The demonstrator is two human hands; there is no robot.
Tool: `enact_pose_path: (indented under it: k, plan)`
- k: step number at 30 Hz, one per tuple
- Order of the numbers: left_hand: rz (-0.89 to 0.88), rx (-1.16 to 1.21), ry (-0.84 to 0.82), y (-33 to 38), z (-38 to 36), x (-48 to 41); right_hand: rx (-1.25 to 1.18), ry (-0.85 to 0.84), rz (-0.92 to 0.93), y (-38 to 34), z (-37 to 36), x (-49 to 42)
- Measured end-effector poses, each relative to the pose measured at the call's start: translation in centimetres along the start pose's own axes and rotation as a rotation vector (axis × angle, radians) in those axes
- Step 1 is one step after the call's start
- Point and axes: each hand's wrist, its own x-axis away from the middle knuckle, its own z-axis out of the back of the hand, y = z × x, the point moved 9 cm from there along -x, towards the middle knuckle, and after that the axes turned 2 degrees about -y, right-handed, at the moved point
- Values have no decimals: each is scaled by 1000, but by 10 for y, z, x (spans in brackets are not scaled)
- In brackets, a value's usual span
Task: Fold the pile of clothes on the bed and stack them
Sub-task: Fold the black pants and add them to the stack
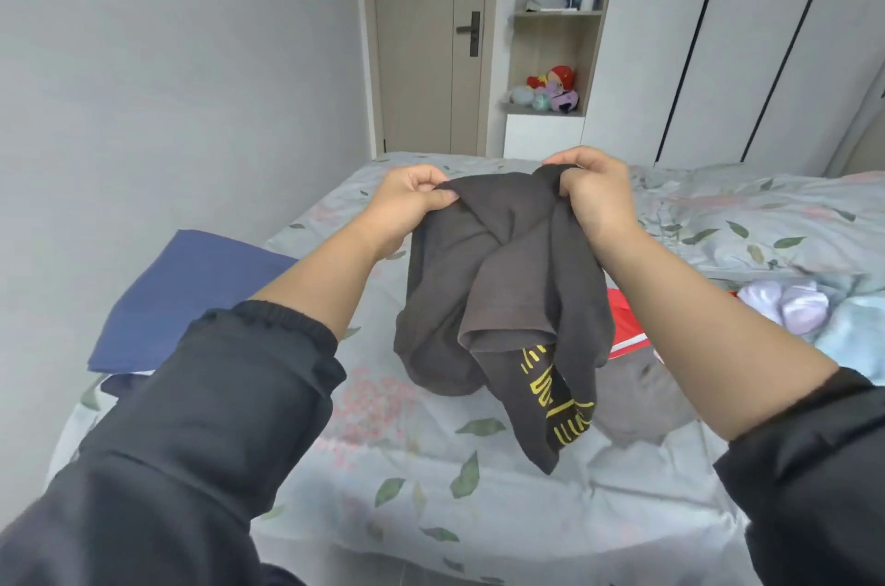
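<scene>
Dark grey-brown cotton garment with yellow printed lines (503,279) hangs bunched over the middle of the bed with its floral grey-green sheet (431,480); whether its lowest folds touch the sheet cannot be told. The left hand (412,207) and the right hand (594,197) each pinch its top edge between thumb and curled fingers. A folded navy blue cloth (187,298) lies at the bed's left edge. To the right, just behind the garment, a red cloth (622,322) lies near crumpled lilac and pale blue clothes (785,305).
</scene>
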Motion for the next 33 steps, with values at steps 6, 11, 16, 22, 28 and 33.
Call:
enact_pose_path:
  k: [6,11,16,22,28,33]
  plan:
    - [4,189,193,-7,30,4,22,167,-87,23,45,-18]
    - [152,-341,542,-58,116,19,103,476,-388,123,118,-6]
    - [447,-818,92,-151,76,31,791,1,-593,212,74,19]
    - [484,-858,-372,-229,-18,82,970,-731,-273,254,-37,80]
    - [385,-1066,-166,-261,-41,122,1047,-581,-63,249,-57,98]
    - [108,-783,220,-224,0,125,214,-406,-503,212,-38,87]
